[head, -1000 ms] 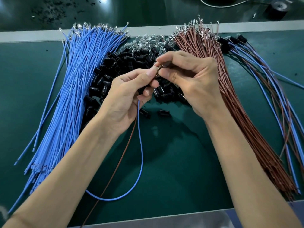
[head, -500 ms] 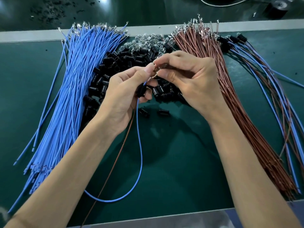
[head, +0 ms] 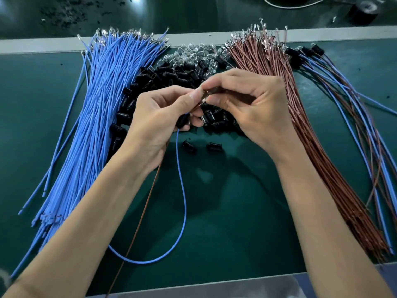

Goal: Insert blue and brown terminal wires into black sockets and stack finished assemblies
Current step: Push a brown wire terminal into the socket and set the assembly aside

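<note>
While fingertips [head: 194,96] together, left hand [head: 154,127] grip on socket [head: 182,123], right hand [head: 255,108] on brown wire [head: 139,224].

Blue wires [head: 94,117] fanned along the desk's [head: 236,211] left side, brown wires [head: 300,125] along its right, black sockets [head: 171,72] heaped between. Finished assemblies [head: 343,100] lay at the far right corner. A held socket [head: 183,122] trailed a blue wire [head: 182,190] and a brown wire [head: 141,216] toward the near edge.

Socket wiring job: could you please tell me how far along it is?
Done: a modest stack of finished assemblies at the right. In hand: the left hand holds a black socket with a blue wire trailing, the right hand pinches the tip of a brown wire. Remaining: big blue bundle, brown bundle and socket pile.
</note>
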Motion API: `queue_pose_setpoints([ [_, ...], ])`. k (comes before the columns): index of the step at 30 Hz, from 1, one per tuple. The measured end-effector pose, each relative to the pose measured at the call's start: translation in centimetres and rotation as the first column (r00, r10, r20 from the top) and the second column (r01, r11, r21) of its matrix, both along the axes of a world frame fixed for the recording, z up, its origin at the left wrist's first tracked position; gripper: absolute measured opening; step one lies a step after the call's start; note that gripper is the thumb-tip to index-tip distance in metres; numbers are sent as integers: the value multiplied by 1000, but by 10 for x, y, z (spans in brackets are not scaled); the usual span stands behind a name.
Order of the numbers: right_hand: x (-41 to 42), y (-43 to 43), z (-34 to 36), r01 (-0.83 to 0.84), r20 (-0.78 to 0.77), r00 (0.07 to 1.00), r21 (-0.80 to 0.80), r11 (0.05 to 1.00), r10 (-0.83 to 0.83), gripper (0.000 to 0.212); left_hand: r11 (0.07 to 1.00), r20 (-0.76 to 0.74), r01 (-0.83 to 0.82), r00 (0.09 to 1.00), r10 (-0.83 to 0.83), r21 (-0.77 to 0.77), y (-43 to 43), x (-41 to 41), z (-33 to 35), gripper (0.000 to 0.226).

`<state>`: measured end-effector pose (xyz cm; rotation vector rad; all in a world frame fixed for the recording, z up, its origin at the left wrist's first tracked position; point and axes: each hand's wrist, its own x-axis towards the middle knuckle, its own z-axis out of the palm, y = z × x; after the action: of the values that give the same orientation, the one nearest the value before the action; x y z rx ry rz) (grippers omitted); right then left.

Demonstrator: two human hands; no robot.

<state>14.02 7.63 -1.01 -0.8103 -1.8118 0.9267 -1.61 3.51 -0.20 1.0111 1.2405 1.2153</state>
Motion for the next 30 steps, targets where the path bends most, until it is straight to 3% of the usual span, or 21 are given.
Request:
queue_pose_setpoints([
  [13,5,1,-1,-66,-4,998,-18,998,66,34,989,168,119,980,-104,-84,-1,4,-2,17],
  [22,13,4,1,-84,-112,991,-125,989,70,28,980,136,191,974,-183,-51,-2,7,1,19],
  [30,9,1,1,-160,-116,984,-257,953,134,26,992,162,123,980,-118,-22,-2,3,-1,16],
])
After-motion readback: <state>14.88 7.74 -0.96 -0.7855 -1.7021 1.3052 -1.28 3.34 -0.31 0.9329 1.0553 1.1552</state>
